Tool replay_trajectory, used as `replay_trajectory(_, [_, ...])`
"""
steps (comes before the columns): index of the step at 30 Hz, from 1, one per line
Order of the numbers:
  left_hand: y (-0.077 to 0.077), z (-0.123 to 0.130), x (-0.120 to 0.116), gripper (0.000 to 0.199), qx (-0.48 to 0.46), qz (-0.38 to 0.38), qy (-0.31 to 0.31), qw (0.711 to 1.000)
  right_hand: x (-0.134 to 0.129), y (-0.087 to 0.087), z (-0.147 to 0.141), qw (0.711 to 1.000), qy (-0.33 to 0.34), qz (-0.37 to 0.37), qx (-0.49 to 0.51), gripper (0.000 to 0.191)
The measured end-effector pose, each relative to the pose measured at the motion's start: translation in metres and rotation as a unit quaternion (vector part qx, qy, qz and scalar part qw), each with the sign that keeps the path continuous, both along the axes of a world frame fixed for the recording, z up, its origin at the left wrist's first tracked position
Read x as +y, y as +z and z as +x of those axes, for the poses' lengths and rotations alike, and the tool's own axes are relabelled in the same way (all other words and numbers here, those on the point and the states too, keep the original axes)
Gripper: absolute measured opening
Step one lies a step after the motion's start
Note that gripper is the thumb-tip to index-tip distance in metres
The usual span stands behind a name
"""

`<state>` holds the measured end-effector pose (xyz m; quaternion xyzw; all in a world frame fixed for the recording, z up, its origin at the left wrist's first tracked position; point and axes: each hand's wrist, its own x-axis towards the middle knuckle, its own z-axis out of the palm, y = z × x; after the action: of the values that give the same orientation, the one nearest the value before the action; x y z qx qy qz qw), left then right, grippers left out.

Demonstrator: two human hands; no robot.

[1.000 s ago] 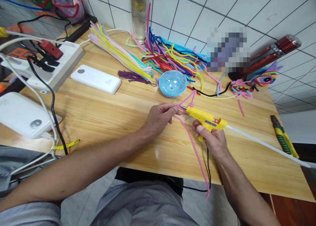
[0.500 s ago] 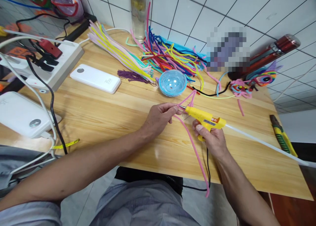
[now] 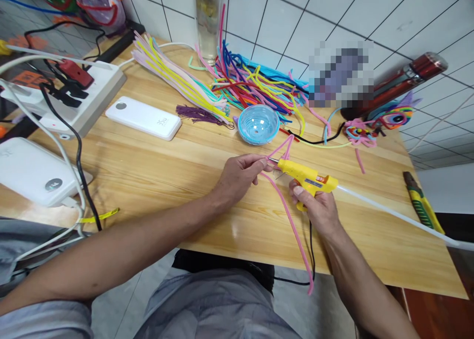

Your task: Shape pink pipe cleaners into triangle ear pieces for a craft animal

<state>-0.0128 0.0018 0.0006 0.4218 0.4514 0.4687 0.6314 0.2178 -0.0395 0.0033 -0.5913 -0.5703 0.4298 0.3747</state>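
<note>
Between the fingertips of my left hand (image 3: 242, 177) is a pink pipe cleaner (image 3: 289, 215), bent into a pointed loop above the fingers, with its long tail hanging over the table's front edge. My right hand (image 3: 314, 206) is wrapped round the handle of a yellow glue gun (image 3: 298, 173). The gun's metal nozzle points left and meets the pink pipe cleaner at my left fingertips. A long translucent glue stick (image 3: 392, 213) sticks out of the gun's back. Just beyond my left hand stands a small blue bowl (image 3: 258, 125).
Colourful pipe cleaners (image 3: 255, 82) lie in a pile by the tiled wall, near a glass bottle (image 3: 208, 28). Power banks (image 3: 144, 118) and a power strip (image 3: 89, 97) are at the left. Yellow-green pliers (image 3: 422, 203) and a red flask (image 3: 407, 82) are at the right.
</note>
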Motion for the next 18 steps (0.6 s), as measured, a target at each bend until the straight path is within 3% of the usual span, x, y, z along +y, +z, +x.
replay_trajectory(8, [-0.0002, -0.0007, 0.0005, 0.025, -0.004, -0.003, -0.003, 1.0, -0.0014, -0.0067, 0.005, 1.0, -0.008, -0.008, -0.006, 0.034])
replay_trajectory(18, [-0.0018, 0.0005, 0.001, 0.022, -0.009, -0.005, 0.0, 1.0, -0.0011, -0.0021, 0.0009, 1.0, -0.012, -0.008, 0.0, 0.035])
